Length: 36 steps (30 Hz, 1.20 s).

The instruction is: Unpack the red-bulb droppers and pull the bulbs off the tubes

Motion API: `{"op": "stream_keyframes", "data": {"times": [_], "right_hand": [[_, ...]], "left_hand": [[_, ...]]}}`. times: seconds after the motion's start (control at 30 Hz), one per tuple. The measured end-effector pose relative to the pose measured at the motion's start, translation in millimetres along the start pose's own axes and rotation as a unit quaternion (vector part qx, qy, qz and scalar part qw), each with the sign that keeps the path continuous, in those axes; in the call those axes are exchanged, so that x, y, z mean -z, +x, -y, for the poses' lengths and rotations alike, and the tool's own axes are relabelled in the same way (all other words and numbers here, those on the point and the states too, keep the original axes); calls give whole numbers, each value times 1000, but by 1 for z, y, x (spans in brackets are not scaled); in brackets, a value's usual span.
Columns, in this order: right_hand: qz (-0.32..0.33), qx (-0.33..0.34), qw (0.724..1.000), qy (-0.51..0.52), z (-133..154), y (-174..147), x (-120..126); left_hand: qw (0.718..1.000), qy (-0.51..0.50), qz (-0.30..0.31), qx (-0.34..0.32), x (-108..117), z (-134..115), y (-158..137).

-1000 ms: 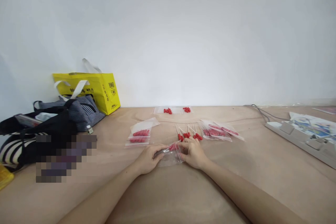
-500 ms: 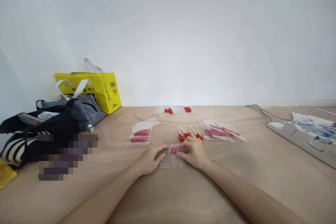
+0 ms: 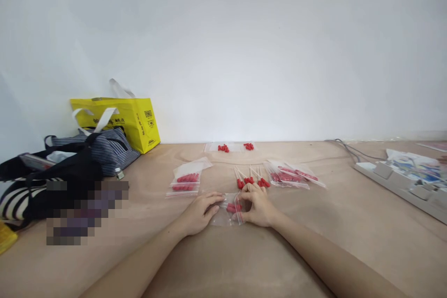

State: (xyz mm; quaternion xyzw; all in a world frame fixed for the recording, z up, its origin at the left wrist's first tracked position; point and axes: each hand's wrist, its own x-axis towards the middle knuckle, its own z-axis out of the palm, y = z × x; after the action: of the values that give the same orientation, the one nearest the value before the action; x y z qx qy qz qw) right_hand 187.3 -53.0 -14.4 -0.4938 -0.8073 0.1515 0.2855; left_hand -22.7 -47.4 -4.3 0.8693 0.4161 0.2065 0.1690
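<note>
At the far left, the edge of a yellow object point(image 3: 6, 237) shows beside a black bag point(image 3: 70, 167) with white stripes. Behind that sit a blue-and-white striped bag point(image 3: 113, 149) and, against the wall point(image 3: 279, 56), a yellow carrier bag point(image 3: 117, 111) with white handles.

Next along the tabletop point(image 3: 335, 242), a left stack of clear bags point(image 3: 190, 167) lies flat, with rows of red pieces showing through.

Nearer the person, the left hand point(image 3: 200, 214) rests at the left edge of a small bag point(image 3: 218, 219), thumb and fingers parted; whether they pinch the film cannot be told. This small bag lies flat between the two hands, with red pieces point(image 3: 233, 207) inside, towards its right end.

Beyond, close to the wall, two clumps of red pieces lie on more clear bags point(image 3: 235, 147). Loose red-tipped sticks point(image 3: 249, 180) lie just past the right hand point(image 3: 256, 205). Its thumb and fingers curve around the small bag's red-lined end, touching it, though whether they grip is unclear.

Further right are overlapping filled bags point(image 3: 287, 177), then a grey cable point(image 3: 349, 149), a white power strip point(image 3: 394, 184) and a colourful printed packet point(image 3: 419, 167).
</note>
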Motion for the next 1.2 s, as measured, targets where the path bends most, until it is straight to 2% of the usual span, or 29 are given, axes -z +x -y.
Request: {"op": "stream_keyframes", "data": {"times": [0.23,0.43,0.6,0.7,0.83,0.93,1.0,1.1,1.2], "right_hand": [[-32,-18,999,24,-1,-3,2],[-16,5,1000,24,-7,-7,2],[-15,-42,993,114,-9,-6,0],[5,-42,983,178,-16,-6,11],[46,-55,962,264,-30,-6,45],[-15,-92,958,272,-42,-4,73],[-73,-101,952,281,-49,-3,82],[-203,-100,935,274,-56,2,76],[-318,-82,927,183,-60,8,53]], "left_hand": [[1000,-10,0,-3,2,-1,0],[1000,-10,1,-2,0,1,1],[1000,-10,6,-7,0,3,1],[1000,-16,3,-6,1,3,0],[1000,-11,7,-3,3,1,0],[1000,0,16,0,4,0,1],[1000,4,19,1,4,1,1],[1000,7,17,-3,4,1,2],[1000,13,20,-2,4,1,2]]}}
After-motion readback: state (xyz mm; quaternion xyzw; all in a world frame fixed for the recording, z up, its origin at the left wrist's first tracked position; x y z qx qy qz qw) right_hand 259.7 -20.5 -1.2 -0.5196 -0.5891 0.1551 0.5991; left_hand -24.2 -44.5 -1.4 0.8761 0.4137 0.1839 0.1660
